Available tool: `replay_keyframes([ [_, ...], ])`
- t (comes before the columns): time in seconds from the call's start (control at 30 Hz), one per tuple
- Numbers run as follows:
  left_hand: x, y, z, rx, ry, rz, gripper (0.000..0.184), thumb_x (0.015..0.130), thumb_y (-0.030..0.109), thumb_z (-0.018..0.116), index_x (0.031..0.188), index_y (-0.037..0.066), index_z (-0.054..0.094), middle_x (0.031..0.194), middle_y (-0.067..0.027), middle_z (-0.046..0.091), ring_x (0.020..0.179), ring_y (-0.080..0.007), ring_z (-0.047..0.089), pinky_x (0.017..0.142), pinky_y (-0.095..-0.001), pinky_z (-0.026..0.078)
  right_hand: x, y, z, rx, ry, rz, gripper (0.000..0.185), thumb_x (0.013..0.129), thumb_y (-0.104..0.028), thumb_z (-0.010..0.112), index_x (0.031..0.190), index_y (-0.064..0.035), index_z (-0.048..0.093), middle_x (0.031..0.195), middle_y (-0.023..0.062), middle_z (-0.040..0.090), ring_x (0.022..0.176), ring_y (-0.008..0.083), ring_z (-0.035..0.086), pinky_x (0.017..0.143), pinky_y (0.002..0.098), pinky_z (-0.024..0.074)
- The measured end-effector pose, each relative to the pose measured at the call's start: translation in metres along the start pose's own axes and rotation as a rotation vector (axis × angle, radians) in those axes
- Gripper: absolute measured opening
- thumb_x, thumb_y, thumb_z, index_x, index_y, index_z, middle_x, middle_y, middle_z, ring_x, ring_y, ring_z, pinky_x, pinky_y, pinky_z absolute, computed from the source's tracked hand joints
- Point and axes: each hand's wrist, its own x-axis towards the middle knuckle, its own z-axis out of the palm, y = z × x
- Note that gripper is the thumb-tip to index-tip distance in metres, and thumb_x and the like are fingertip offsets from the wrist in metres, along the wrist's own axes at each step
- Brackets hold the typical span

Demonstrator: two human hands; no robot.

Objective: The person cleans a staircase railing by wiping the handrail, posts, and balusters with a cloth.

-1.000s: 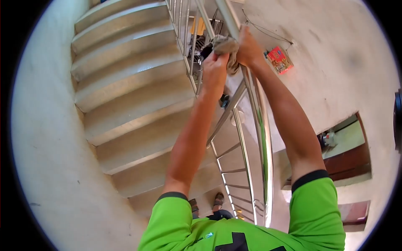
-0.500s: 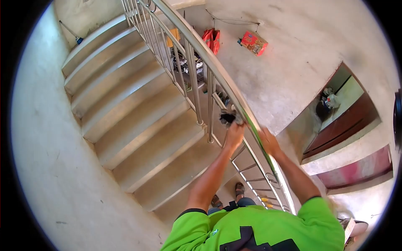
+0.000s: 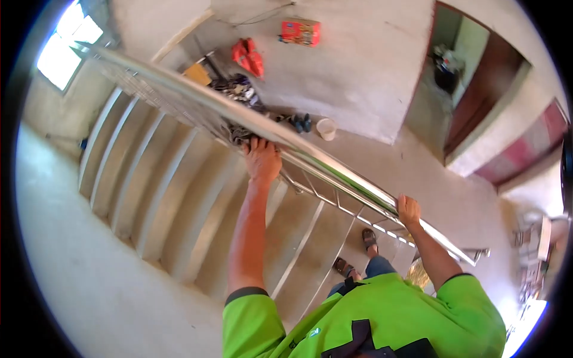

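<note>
My left hand (image 3: pixel 262 159) is at the side of the metal stair railing, its fingers curled over a crumpled dark grey cloth (image 3: pixel 239 133) pressed against the bars just below the handrail (image 3: pixel 218 102). Part of the cloth is hidden behind the fingers. Lower down the same shiny rail, my right hand (image 3: pixel 409 210) is wrapped around the top tube. The rail slopes from the upper left down to the lower right, with thinner bars beneath it.
Curved concrete steps (image 3: pixel 206 197) run left of the railing. Beyond it are a white bucket (image 3: pixel 326 129), dark shoes (image 3: pixel 301 123), a pile of shoes (image 3: pixel 243 89), a hanging red bag (image 3: pixel 248 58) and a red box (image 3: pixel 301 32). A doorway with a brown door (image 3: pixel 486 89) is at right.
The view has turned. My left hand with the cloth is farther up the railing, and my hands are wider apart. My right hand now wraps the rail lower down.
</note>
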Motion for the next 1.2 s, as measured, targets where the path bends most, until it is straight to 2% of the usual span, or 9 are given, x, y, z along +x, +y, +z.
replay_keyframes([
  [0.1,-0.015,0.037,0.028,0.097,-0.188,-0.084,0.029,0.083,0.024,0.064,0.104,0.005,0.071,0.110,-0.0120,0.066,0.118,-0.0333,0.050,0.105,-0.0581,0.035,-0.005,-0.019,-0.013,0.018,-0.044,0.012,0.053,0.099,-0.045,0.035,0.077,-0.0094,0.068,0.081,0.0202,0.067,0.080,0.0447,0.063,0.073,0.0539,0.0475],
  [0.33,-0.101,0.214,0.087,-0.334,-0.296,0.125,0.033,0.086,0.023,0.059,0.111,0.004,0.068,0.118,-0.0177,0.064,0.119,-0.0352,0.053,0.103,-0.0538,0.036,-0.010,-0.038,-0.026,0.065,-0.042,0.040,0.048,0.097,-0.044,0.036,0.077,-0.0136,0.068,0.079,0.0163,0.067,0.079,0.0419,0.063,0.072,0.0509,0.0486],
  [0.4,-0.137,0.263,0.107,-0.351,-0.504,0.239,0.033,0.084,0.021,0.059,0.113,0.005,0.067,0.119,-0.0152,0.063,0.121,-0.0352,0.052,0.102,-0.0531,0.036,-0.010,-0.036,-0.026,0.064,-0.038,0.037,0.048,0.097,-0.044,0.036,0.078,-0.0142,0.068,0.078,0.0155,0.068,0.079,0.0414,0.064,0.073,0.0504,0.0487],
  [0.5,-0.168,0.302,0.104,-0.436,-0.416,0.240,0.035,0.083,0.020,0.059,0.115,0.007,0.066,0.119,-0.0106,0.061,0.123,-0.0310,0.051,0.104,-0.0519,0.036,-0.008,-0.033,-0.022,0.014,-0.035,0.053,0.048,0.097,-0.044,0.035,0.078,-0.0151,0.069,0.078,0.0144,0.067,0.079,0.0404,0.064,0.073,0.0491,0.0489],
  [0.6,-0.168,0.271,0.122,-0.501,-0.459,0.324,0.039,0.084,0.022,0.063,0.122,0.012,0.061,0.119,-0.0053,0.059,0.120,-0.0284,0.052,0.106,-0.0545,0.035,-0.011,-0.039,-0.027,0.046,-0.065,0.063,0.048,0.096,-0.044,0.035,0.077,-0.0158,0.069,0.077,0.0135,0.067,0.079,0.0391,0.064,0.072,0.0479,0.0491],
  [0.83,-0.090,0.139,0.084,-0.156,-0.319,0.156,0.018,0.084,0.023,0.063,0.092,0.007,0.069,0.107,-0.0105,0.066,0.119,-0.0310,0.052,0.102,-0.0565,0.038,-0.009,-0.043,-0.032,0.109,-0.078,0.067,0.050,0.097,-0.045,0.034,0.076,-0.0153,0.068,0.075,0.0109,0.068,0.076,0.0359,0.065,0.072,0.0440,0.0498],
  [0.9,-0.069,0.104,0.079,0.006,-0.284,-0.062,0.023,0.083,0.026,0.065,0.093,0.007,0.070,0.109,-0.0122,0.066,0.121,-0.0357,0.049,0.102,-0.0621,0.035,-0.009,-0.044,-0.034,0.109,-0.089,0.070,0.050,0.097,-0.045,0.034,0.077,-0.0156,0.069,0.076,0.0113,0.068,0.077,0.0362,0.065,0.072,0.0445,0.0500],
  [0.97,-0.049,0.080,0.069,-0.030,0.048,-0.099,0.027,0.084,0.029,0.065,0.098,0.008,0.072,0.116,-0.0134,0.065,0.124,-0.0387,0.047,0.101,-0.0654,0.033,-0.007,-0.039,-0.028,0.075,-0.080,0.068,0.050,0.097,-0.045,0.034,0.077,-0.0156,0.069,0.076,0.0112,0.068,0.077,0.0365,0.065,0.071,0.0449,0.0498],
  [1.2,-0.035,0.096,0.072,0.066,-0.127,-0.213,0.038,0.088,0.037,0.060,0.112,0.009,0.069,0.133,-0.0123,0.059,0.128,-0.0383,0.044,0.098,-0.0657,0.032,-0.006,-0.036,-0.029,0.081,-0.172,0.052,0.050,0.096,-0.044,0.031,0.076,-0.0142,0.066,0.078,0.0113,0.067,0.075,0.0380,0.062,0.070,0.0467,0.0479],
])
